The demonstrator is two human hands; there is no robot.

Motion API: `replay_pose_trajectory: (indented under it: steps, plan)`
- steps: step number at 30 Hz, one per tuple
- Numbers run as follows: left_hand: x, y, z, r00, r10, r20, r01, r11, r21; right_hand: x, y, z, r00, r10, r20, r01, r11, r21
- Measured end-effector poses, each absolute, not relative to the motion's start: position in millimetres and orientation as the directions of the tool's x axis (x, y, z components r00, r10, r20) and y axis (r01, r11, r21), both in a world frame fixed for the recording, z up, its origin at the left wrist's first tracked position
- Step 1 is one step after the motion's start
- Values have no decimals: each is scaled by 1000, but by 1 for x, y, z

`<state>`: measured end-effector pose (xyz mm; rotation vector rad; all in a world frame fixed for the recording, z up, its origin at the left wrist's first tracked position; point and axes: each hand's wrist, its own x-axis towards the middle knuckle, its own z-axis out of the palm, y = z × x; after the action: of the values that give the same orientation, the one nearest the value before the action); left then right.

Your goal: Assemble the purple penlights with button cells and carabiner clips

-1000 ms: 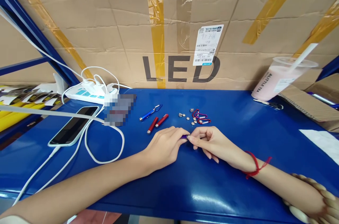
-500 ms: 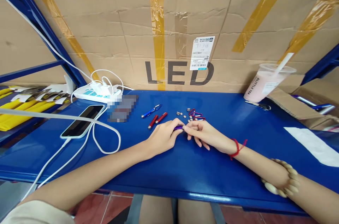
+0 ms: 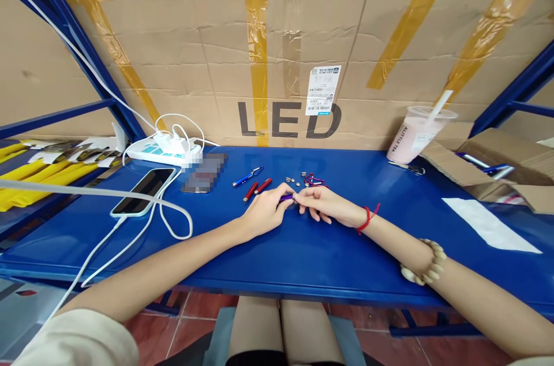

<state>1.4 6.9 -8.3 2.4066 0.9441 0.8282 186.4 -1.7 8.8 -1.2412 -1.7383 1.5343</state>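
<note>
- Head view, the hands: the left hand point(image 3: 268, 208) grasps a purple tube point(image 3: 286, 197), its fingers wrapped over the body; the right hand point(image 3: 320, 204) pinches the tube's right end between thumb and finger, its other fingers curled loosely; whether a separate small part sits in that pinch cannot be told.
- Head view, the tube's place: it is held between the two hands, low over the blue table point(image 3: 303, 262); it lies nearly level, much of it hidden by the left hand.
- Head view, near the tube: two red tubes point(image 3: 250, 192) lie to its left, side by side; a blue tube point(image 3: 244, 179) with a clip at one end lies beyond those; small metal discs point(image 3: 298, 184) and red and purple clips point(image 3: 314, 180) are just beyond it, partly behind the right hand.
- Head view, farther from the tube: a phone point(image 3: 142, 191) and a power strip point(image 3: 142, 149) are well to its left; a cup point(image 3: 407, 138), an open box point(image 3: 536, 198) and white paper point(image 3: 489, 224) are well to its right; a taped carton point(image 3: 194, 66) stands behind everything.
</note>
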Motion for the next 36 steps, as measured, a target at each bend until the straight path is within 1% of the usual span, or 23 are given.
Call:
replay_pose_trajectory:
  steps: [7, 12, 17, 24, 30, 36]
  plan:
    - [2, 7, -8, 595, 723, 350, 464, -665, 585, 186, -3, 11, -446, 869, -215, 326, -66, -943]
    - [2, 8, -9, 604, 705, 372, 454, -688, 567, 185, -4, 14, -446, 870, -211, 324, -63, -944]
    - [2, 7, -8, 607, 712, 354, 462, -678, 572, 183, -5, 15, -437, 874, -214, 335, -62, -940]
    - [1, 6, -6, 588, 727, 354, 510, -673, 535, 182, -6, 13, -426, 883, -197, 338, -47, -940]
    - [1, 5, -7, 605, 707, 365, 491, -693, 529, 185, -5, 9, -438, 876, -201, 311, -62, -948]
    - [1, 2, -6, 600, 716, 358, 510, -687, 519, 187, -3, 6, -457, 865, -207, 328, -52, -943]
